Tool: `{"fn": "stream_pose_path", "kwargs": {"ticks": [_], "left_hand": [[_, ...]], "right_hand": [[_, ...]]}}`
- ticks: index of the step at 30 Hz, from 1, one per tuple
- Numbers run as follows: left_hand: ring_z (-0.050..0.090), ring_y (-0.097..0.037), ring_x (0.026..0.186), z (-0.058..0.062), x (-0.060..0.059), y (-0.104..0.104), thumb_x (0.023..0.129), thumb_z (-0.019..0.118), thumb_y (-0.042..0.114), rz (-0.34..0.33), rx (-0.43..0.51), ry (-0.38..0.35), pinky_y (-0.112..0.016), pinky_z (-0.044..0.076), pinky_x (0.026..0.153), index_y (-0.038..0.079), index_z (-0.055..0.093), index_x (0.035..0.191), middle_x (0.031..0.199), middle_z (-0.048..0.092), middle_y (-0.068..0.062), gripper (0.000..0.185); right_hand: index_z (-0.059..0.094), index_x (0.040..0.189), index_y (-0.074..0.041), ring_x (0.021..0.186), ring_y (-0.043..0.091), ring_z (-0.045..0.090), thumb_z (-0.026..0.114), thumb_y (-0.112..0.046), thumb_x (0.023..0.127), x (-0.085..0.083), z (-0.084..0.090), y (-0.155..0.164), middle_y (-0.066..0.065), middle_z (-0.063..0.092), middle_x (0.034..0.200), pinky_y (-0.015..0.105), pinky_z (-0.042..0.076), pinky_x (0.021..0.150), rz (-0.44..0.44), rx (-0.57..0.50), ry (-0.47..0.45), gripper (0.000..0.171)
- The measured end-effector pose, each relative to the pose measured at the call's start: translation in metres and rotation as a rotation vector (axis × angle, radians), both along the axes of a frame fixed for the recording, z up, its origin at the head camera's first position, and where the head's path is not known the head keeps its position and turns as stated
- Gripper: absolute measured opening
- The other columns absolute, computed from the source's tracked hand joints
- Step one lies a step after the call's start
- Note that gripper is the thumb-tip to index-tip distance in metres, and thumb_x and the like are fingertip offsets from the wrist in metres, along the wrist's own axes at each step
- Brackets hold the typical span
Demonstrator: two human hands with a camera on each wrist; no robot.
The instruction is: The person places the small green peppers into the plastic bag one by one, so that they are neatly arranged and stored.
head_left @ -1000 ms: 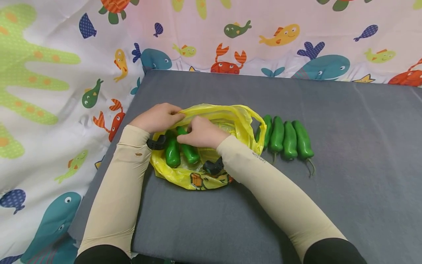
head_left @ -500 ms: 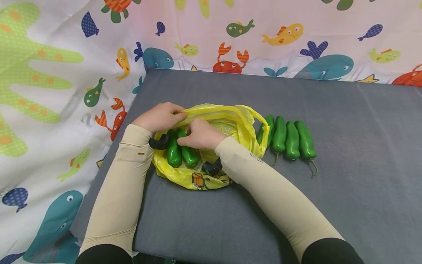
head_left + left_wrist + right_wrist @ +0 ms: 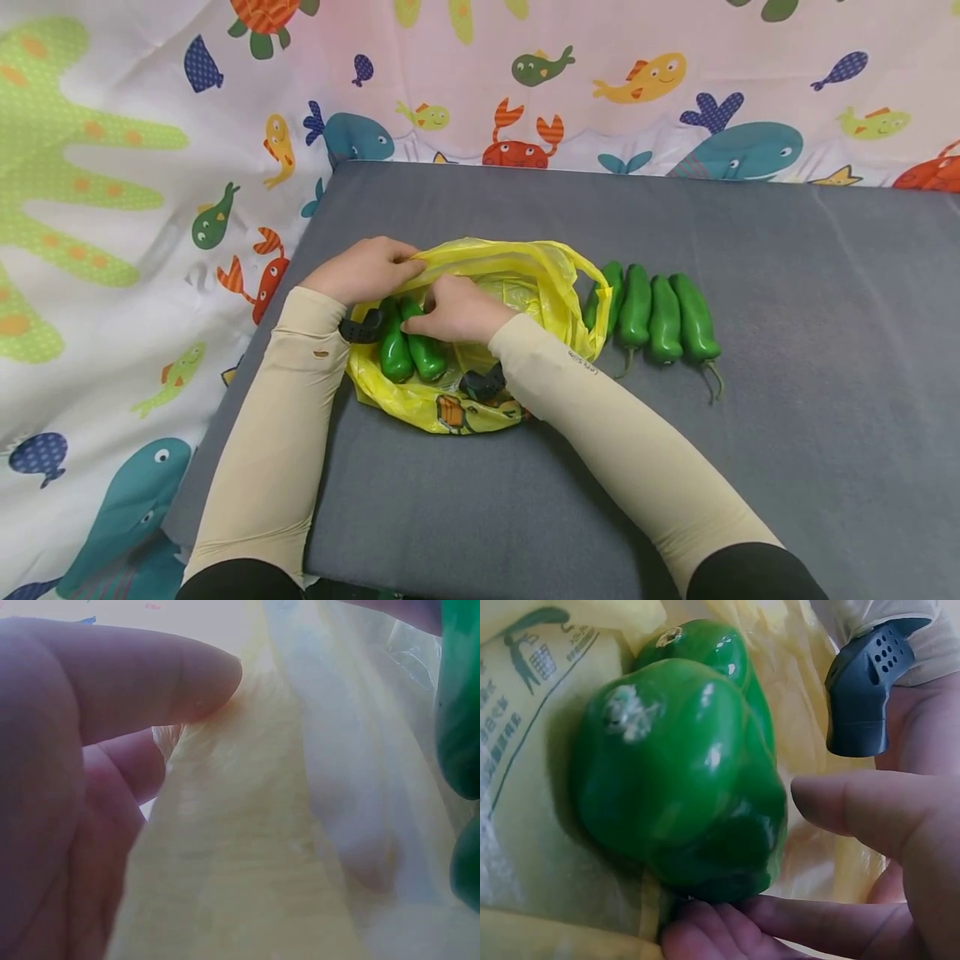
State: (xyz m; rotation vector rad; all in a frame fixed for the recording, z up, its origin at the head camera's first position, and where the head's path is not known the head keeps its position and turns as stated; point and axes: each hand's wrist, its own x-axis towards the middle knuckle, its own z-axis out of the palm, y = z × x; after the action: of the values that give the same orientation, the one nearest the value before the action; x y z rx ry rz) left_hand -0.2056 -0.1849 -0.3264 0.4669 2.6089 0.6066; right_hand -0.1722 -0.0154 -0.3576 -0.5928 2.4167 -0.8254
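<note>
A yellow plastic bag (image 3: pixel 555 260) lies open-mouthed on the grey table. My left hand (image 3: pixel 366 268) pinches its back left rim; in the left wrist view, the thumb (image 3: pixel 180 679) presses the film against the fingers. Two glossy green peppers, one left (image 3: pixel 394 350) and one right (image 3: pixel 427 358), lie side by side inside. Reaching into the bag, my right hand (image 3: pixel 467 308) holds the right one, its thumb across the top. In the right wrist view, the thumb tip meets that pepper's (image 3: pixel 667 757) side and curled fingers (image 3: pixel 705 930) sit below it.
Right of the bag, several long green peppers (image 3: pixel 661 321) lie in a row, the leftmost (image 3: pixel 611 287) partly behind the bag's handle. A sea-animal patterned curtain (image 3: pixel 450 83) hangs at the back and left. Table edges run along the left and front.
Inside the bag, the lower end of the right pepper has swung left, so it now lies closer along the left one. My left hand has kept its grip on the rim.
</note>
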Motion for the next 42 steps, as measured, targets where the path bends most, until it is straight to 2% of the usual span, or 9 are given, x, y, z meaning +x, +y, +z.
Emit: {"fn": "stream_pose_path", "kwargs": {"ticks": [11, 17, 24, 28, 35, 42], "left_hand": [[0.053, -0.024, 0.076, 0.001, 0.003, 0.0, 0.103, 0.045, 0.038, 0.008, 0.006, 0.011, -0.035, 0.044, 0.067, 0.018, 0.066, 0.124, 0.083, 0.054, -0.008, 0.036], [0.054, -0.023, 0.076, 0.003, 0.002, 0.002, 0.103, 0.045, 0.037, 0.006, 0.01, 0.009, -0.035, 0.045, 0.067, 0.017, 0.066, 0.123, 0.087, 0.056, -0.009, 0.035], [0.055, -0.024, 0.079, 0.001, 0.001, 0.004, 0.103, 0.045, 0.036, -0.005, 0.0, 0.004, -0.035, 0.045, 0.067, 0.015, 0.067, 0.119, 0.091, 0.058, -0.011, 0.034], [0.055, -0.024, 0.082, 0.0, 0.001, 0.004, 0.103, 0.045, 0.037, -0.002, 0.002, 0.005, -0.036, 0.045, 0.069, 0.015, 0.067, 0.12, 0.095, 0.06, -0.01, 0.035], [0.055, -0.024, 0.077, -0.001, 0.001, 0.0, 0.103, 0.045, 0.039, 0.016, -0.005, -0.002, -0.035, 0.046, 0.066, 0.017, 0.066, 0.121, 0.091, 0.057, -0.01, 0.036], [0.055, -0.023, 0.074, -0.002, 0.0, 0.0, 0.103, 0.044, 0.04, 0.009, -0.001, 0.003, -0.035, 0.045, 0.065, 0.017, 0.067, 0.118, 0.087, 0.056, -0.008, 0.035]], "right_hand": [[0.049, 0.059, -0.015, 0.042, 0.009, 0.035, 0.063, -0.04, 0.094, 0.005, 0.002, 0.006, -0.005, 0.036, 0.05, 0.024, 0.032, 0.043, 0.004, -0.026, 0.042, 0.045], [0.048, 0.06, -0.015, 0.043, 0.01, 0.036, 0.063, -0.04, 0.093, 0.011, 0.006, 0.012, -0.005, 0.036, 0.051, 0.024, 0.034, 0.045, -0.002, -0.022, 0.104, 0.044], [0.054, 0.061, -0.014, 0.043, 0.009, 0.038, 0.065, -0.04, 0.092, 0.018, 0.007, 0.023, -0.005, 0.039, 0.051, 0.024, 0.033, 0.044, -0.023, -0.057, 0.114, 0.041], [0.052, 0.059, -0.014, 0.043, 0.009, 0.035, 0.065, -0.039, 0.092, 0.021, 0.009, 0.028, -0.005, 0.037, 0.051, 0.024, 0.029, 0.044, -0.02, -0.079, 0.136, 0.043], [0.044, 0.057, -0.016, 0.043, 0.008, 0.03, 0.064, -0.04, 0.092, 0.026, 0.02, 0.036, -0.007, 0.032, 0.051, 0.024, 0.026, 0.043, -0.012, -0.089, 0.156, 0.047], [0.037, 0.056, -0.015, 0.044, 0.008, 0.024, 0.064, -0.037, 0.092, 0.034, 0.033, 0.048, -0.006, 0.026, 0.052, 0.024, 0.023, 0.046, -0.003, -0.104, 0.221, 0.05]]}}
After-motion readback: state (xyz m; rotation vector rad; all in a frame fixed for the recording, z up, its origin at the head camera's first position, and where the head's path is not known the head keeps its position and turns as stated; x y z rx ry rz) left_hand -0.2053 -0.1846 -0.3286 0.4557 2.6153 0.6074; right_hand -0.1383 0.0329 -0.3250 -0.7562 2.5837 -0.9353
